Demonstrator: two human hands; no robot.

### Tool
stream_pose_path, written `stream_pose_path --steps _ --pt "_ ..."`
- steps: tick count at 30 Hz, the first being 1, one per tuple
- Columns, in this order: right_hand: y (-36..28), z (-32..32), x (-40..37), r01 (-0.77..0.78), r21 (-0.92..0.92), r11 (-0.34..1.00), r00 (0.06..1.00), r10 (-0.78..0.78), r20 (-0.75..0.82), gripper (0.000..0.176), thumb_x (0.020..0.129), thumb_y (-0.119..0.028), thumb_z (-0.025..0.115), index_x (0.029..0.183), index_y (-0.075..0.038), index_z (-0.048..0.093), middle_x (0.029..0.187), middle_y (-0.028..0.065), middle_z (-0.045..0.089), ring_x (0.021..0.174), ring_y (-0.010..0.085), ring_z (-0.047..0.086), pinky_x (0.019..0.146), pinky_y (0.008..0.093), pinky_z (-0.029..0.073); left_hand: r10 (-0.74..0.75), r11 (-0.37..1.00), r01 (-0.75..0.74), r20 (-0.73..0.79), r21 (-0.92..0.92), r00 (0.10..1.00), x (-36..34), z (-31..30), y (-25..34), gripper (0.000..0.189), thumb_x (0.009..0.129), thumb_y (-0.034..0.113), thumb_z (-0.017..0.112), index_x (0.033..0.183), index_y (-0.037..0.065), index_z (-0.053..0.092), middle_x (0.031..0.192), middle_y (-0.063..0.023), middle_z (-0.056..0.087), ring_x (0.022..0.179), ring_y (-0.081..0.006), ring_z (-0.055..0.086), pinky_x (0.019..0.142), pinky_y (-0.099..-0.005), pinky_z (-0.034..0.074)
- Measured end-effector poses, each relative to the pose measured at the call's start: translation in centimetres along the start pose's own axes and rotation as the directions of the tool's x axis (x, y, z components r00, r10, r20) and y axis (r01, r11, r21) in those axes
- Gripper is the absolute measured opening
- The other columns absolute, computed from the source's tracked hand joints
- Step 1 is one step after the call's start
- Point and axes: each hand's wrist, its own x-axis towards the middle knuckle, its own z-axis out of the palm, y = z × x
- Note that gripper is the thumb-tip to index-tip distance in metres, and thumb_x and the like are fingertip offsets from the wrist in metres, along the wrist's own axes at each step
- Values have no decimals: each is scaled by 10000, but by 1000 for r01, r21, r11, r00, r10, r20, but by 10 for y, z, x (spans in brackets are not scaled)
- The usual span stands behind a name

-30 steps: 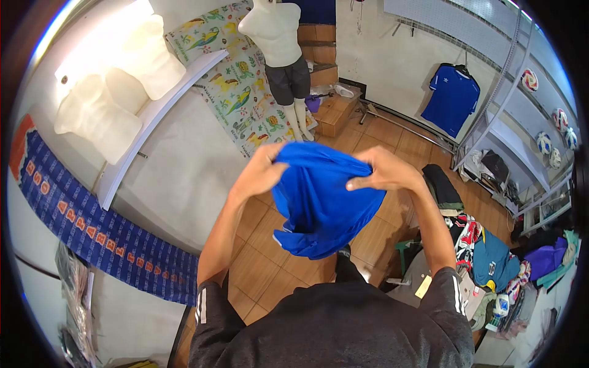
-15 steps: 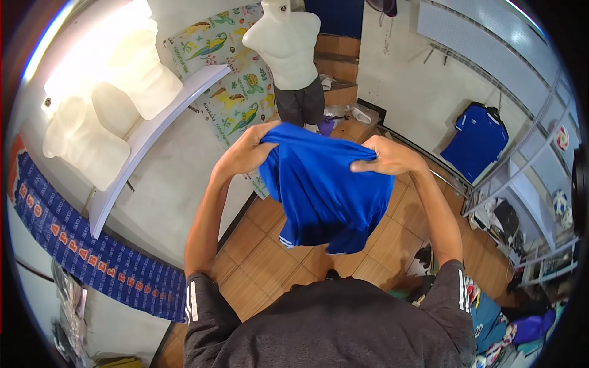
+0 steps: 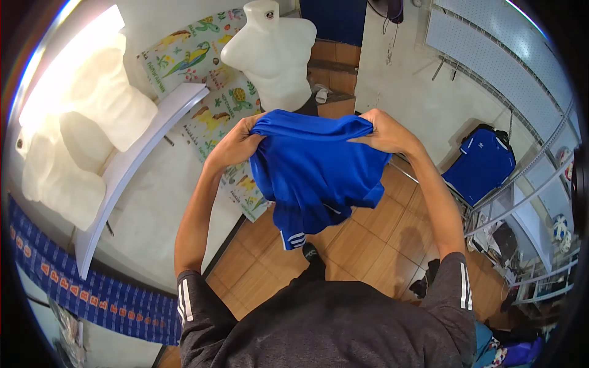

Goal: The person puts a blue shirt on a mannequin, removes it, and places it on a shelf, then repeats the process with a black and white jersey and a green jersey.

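Observation:
A blue jersey [image 3: 313, 165] with white stripes at its lower left corner hangs spread between my two hands, above the floor. My left hand [image 3: 239, 142] is closed on the upper left corner of its edge. At the upper right corner my right hand [image 3: 381, 132] grips the same edge, thumb on the near side. The top edge is stretched and partly folded over; below it the cloth falls in loose folds. Right behind the jersey stands a white mannequin torso [image 3: 270, 61], whose lower part the cloth hides.
More white mannequin torsos [image 3: 110, 92] stand on a wall shelf [image 3: 138, 156] at left. Another blue shirt [image 3: 481, 162] hangs on the right wall beside a wire rack [image 3: 521, 208]. Clothes [image 3: 521, 349] lie piled at lower right. A patterned cloth [image 3: 202, 92] hangs behind the mannequin.
The view has shifted, with the mannequin appearing closer. The jersey's top edge is pulled straighter and folded over, and its striped corner hangs more plainly in sight. Both hands keep hold.

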Motion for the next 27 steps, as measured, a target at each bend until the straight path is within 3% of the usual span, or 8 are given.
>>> stream_pose_path --steps 3,6,8,12,14,17,22,27 --pt "38 -26 51 116 367 923 987 -65 -148 277 924 -44 644 1193 21 658 1068 51 715 931 90 630 873 265 513 -189 968 203 102 -146 977 43 -27 -30 365 933 106 608 1278 -15 603 1121 -32 692 1024 -108 611 959 -283 475" --pt "21 -58 91 72 363 929 951 46 -306 251 950 -28 588 1184 37 653 1034 40 710 939 108 640 888 269 513 -312 878 196 210 437 927 90 -46 -7 461 882 241 719 1250 -21 624 1122 -97 709 1014 -159 650 963 -311 488" --pt "40 -72 128 111 383 917 950 15 -312 239 930 -46 638 1152 37 668 983 35 709 922 115 638 878 269 508 -561 563 286 105 775 821 122 -57 15 443 886 253 729 1232 -10 643 1126 -149 711 1020 -207 669 967 -335 489" --pt "46 -103 168 47 37 998 992 -42 -121 268 897 -83 697 1144 21 686 1015 66 728 908 115 648 855 265 515 -128 925 87 87 370 988 172 -124 -65 296 943 117 626 1208 -11 651 1068 -72 725 959 -102 629 891 -291 492" --pt "61 -123 195 -26 -137 990 999 31 38 277 877 -78 719 1135 19 691 990 60 733 907 120 652 853 275 519 -91 960 94 -23 264 996 191 -146 -84 280 949 113 621 1197 -13 655 1061 -55 720 943 -77 611 885 -271 490" --pt "98 -139 247 229 -56 972 964 -235 -124 239 886 -67 717 1108 18 687 956 17 714 881 62 618 848 258 507 -58 977 82 -124 196 991 215 -166 -91 288 945 112 633 1202 -17 656 1057 -62 716 930 -78 618 891 -266 500" --pt "119 -191 326 297 27 954 925 -281 -256 144 849 66 589 959 17 669 844 -14 654 839 51 590 784 231 490 -70 883 107 -98 457 993 256 -199 -86 391 891 166 722 1228 -18 649 1044 -104 723 949 -122 658 885 -294 525" --pt "133 -244 421 415 52 908 840 -361 -406 117 897 21 598 958 -11 693 791 9 659 730 58 605 684 211 502 26 897 102 -282 430 959 315 -252 -90 387 880 161 729 1214 -17 647 1015 -101 730 934 -133 665 899 -307 520"
